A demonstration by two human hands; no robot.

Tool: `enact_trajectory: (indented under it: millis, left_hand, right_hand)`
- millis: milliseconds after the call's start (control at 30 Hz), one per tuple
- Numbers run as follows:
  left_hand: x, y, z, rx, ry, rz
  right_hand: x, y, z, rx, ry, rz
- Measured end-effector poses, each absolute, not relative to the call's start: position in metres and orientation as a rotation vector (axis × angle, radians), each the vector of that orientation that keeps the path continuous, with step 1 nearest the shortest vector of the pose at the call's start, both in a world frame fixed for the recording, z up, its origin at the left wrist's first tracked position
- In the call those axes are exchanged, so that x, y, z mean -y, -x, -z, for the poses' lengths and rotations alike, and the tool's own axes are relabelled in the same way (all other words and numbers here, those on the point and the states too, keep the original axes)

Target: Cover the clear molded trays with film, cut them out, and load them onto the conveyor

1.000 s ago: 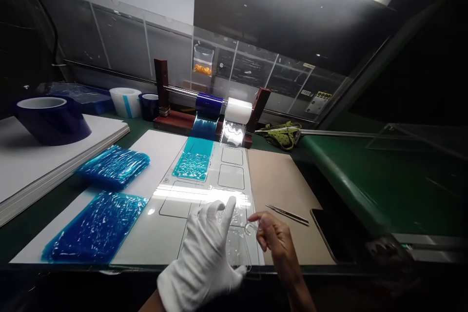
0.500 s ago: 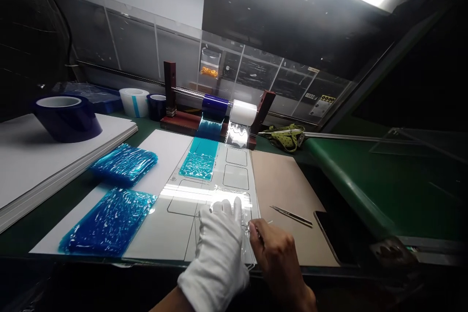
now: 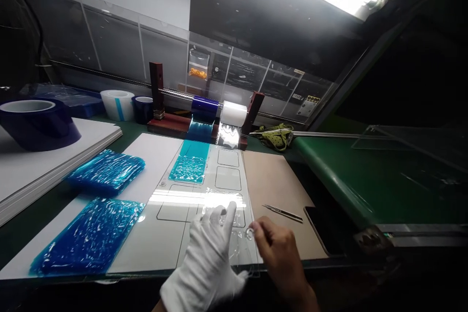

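Observation:
My left hand point(image 3: 210, 243) wears a white glove. Its fingers are spread over a clear film point(image 3: 239, 251) on the outlined sheet point(image 3: 146, 251), with the thumb apart near the table's front edge. Bare and closed, my right hand point(image 3: 280, 243) pinches a small clear curled piece point(image 3: 249, 233) between thumb and index finger, just right of the film. Beyond the hands, a turquoise film strip point(image 3: 189, 168) lies on the sheet, running down from a blue film roll point(image 3: 204, 108). Beside that hangs a white roll point(image 3: 234, 113) of clear film.
Two stacks of blue film pieces, a near stack point(image 3: 89, 236) and a far stack point(image 3: 107, 170), lie left. Tweezers point(image 3: 283, 213) rest on brown board point(image 3: 263, 175) beside a phone point(image 3: 320, 231). A large blue roll point(image 3: 40, 124) sits on white sheets point(image 3: 54, 175). A wooden stand point(image 3: 156, 90) holds the rolls.
My left hand's fingers have spread and its thumb has moved out. My right hand still pinches, with a clear curled piece now showing at its fingertips. The whole view has shifted slightly.

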State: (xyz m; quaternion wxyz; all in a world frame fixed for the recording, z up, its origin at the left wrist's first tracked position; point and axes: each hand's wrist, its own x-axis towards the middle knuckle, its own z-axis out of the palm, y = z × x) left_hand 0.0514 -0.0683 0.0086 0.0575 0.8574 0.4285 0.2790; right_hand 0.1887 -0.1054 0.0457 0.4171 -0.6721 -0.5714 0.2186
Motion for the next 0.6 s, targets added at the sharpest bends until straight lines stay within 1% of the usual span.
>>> enact_trajectory:
  millis: [67, 100, 133, 200, 333, 400, 433, 467, 500, 533, 600]
  left_hand:
    - [0.068, -0.046, -0.017, -1.369, -2.709, -0.585]
    - [0.069, -0.042, -0.018, -1.363, -2.746, -0.497]
    - [0.069, -0.037, -0.016, -1.337, -2.77, -0.436]
    - [0.07, -0.03, -0.007, -1.25, -2.785, -0.436]
    - [0.077, -0.025, 0.017, -0.995, -2.804, -0.72]
    - [0.081, -0.03, 0.021, -0.903, -2.867, -0.842]
    - [0.082, -0.033, 0.022, -0.881, -2.888, -0.868]
    - [0.083, -0.036, 0.022, -0.881, -2.885, -0.878]
    - [0.082, -0.038, 0.021, -0.901, -2.852, -0.877]
    - [0.081, -0.039, 0.021, -0.914, -2.793, -0.874]
    - [0.075, -0.038, 0.024, -0.898, -2.583, -0.896]
  right_hand:
    - [0.112, -0.183, -0.041, 1.624, 1.8, -0.267]
    - [0.115, -0.182, -0.037, 1.677, 1.819, -0.251]
    - [0.119, -0.182, -0.034, 1.697, 1.827, -0.311]
    - [0.127, -0.186, -0.03, 1.654, 1.812, -0.559]
    - [0.146, -0.207, -0.033, 1.419, 1.64, -1.045]
    - [0.157, -0.216, -0.037, 1.341, 1.547, -1.191]
    - [0.163, -0.221, -0.039, 1.304, 1.531, -1.204]
    - [0.169, -0.225, -0.041, 1.262, 1.548, -1.15]
    - [0.176, -0.23, -0.042, 1.202, 1.595, -1.01]
    - [0.184, -0.236, -0.044, 1.115, 1.655, -0.795]
    - [0.204, -0.251, -0.047, 0.87, 1.702, -0.212]
